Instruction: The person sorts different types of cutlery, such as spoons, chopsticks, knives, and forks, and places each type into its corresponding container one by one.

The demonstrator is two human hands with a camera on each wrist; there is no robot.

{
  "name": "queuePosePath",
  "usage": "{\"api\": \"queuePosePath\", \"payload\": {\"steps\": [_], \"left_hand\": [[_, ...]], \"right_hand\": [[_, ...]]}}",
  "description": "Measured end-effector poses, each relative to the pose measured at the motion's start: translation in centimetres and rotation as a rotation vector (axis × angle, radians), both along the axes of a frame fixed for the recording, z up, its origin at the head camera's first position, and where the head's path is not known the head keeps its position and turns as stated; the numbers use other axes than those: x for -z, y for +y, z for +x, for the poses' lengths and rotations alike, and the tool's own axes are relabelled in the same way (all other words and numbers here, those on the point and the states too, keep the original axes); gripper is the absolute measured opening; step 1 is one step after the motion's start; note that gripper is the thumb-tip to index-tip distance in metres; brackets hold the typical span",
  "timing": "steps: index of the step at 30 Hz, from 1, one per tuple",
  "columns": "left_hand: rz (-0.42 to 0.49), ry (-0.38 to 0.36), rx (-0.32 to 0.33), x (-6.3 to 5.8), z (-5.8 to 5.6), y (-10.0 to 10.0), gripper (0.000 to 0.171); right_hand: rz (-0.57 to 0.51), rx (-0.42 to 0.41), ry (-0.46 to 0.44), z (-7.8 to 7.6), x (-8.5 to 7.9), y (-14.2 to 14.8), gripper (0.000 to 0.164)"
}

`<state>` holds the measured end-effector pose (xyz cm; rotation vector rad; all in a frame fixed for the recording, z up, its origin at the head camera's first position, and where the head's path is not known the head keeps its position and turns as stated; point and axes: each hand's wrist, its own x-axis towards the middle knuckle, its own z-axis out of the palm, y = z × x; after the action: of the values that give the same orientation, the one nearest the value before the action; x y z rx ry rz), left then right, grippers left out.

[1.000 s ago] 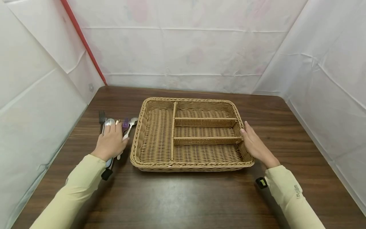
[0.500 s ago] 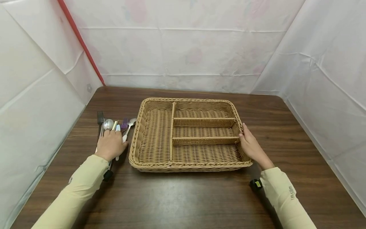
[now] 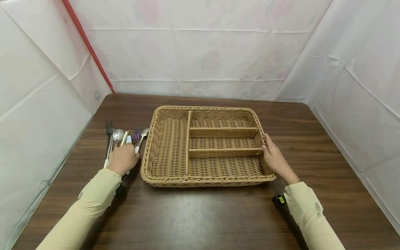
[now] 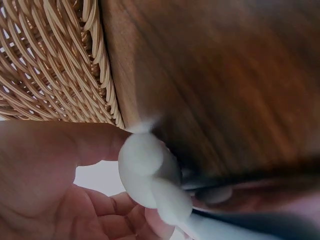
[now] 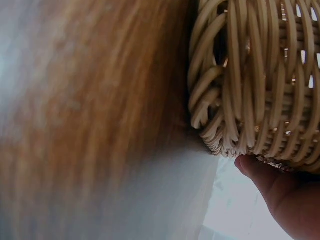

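My left hand [image 3: 123,159] is over a bunch of cutlery left of the basket, fingers curled. In the left wrist view, its thumb and fingers close around rounded white handle ends [image 4: 145,165]; which pieces these belong to is hidden. Beyond the hand show a black fork [image 3: 109,128], a round-bowled spoon [image 3: 118,135], pale yellowish sticks [image 3: 125,137], a purple fork [image 3: 135,134] and a white-handled spoon [image 3: 143,134]. My right hand [image 3: 278,161] grips the right rim of a woven divided basket [image 3: 218,180], thumb over the rim and fingers along the outside.
One long compartment fills the basket's left side; three shorter ones lie right of the divider [image 3: 188,146]. The brown wooden table [image 3: 193,215] extends around it. White sheeting [image 3: 203,59] walls off the back and both sides.
My left hand has drawn back and curled its fingers, moving slightly right and uncovering the round spoon and sticks. My right hand has settled its thumb and fingers on the basket's rim.
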<state>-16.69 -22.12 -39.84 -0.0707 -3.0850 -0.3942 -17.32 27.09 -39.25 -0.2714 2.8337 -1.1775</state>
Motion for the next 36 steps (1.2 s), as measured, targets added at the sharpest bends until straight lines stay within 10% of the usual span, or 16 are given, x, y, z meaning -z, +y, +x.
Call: {"api": "queuePosePath", "payload": {"steps": [13,36], "left_hand": [[-0.006,0.085,0.062,-0.8,0.7,0.2,0.028],[0.038,0.096,-0.039,-4.2,2.0,-0.7,0.025]], "right_hand": [[0.033,0.005,-0.007,0.1,-0.2,0.0,0.054],[0.055,0.006,-0.010,0.0,-0.2,-0.1,0.054]]}}
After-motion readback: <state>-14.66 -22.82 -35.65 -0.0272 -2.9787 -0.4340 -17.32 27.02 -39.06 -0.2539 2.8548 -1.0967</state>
